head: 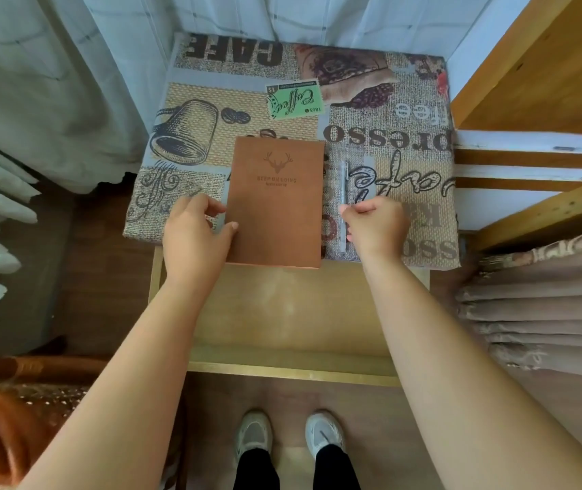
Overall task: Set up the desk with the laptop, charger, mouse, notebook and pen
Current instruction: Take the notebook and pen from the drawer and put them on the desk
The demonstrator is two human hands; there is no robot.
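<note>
Since only two of the five items show, we judge the setup well short of finished: the notebook (pixel 275 201) and pen (pixel 343 203) are on the desk (pixel 388 143), while laptop, charger and mouse are nowhere in view and presumably remain to be placed. Taking the notebook as landmark: nearest us, below its near edge, an open wooden drawer (pixel 293 313) projects from under the desk, and the notebook overhangs it slightly. At the notebook's left edge our left hand (pixel 194 231) grasps it, thumb on the cover, fingers curled at the side. Just right of the notebook our right hand (pixel 376 224) is curled with fingertips pinching the pen, which lies parallel to the notebook's long side, close beside it; contact with the notebook we cannot tell. The notebook is brown, leather-look, closed, with a stamped deer head and lettering. Beyond the notebook, the desk's coffee-print cloth (pixel 240 54) runs to the far edge, bare of other task items.
</note>
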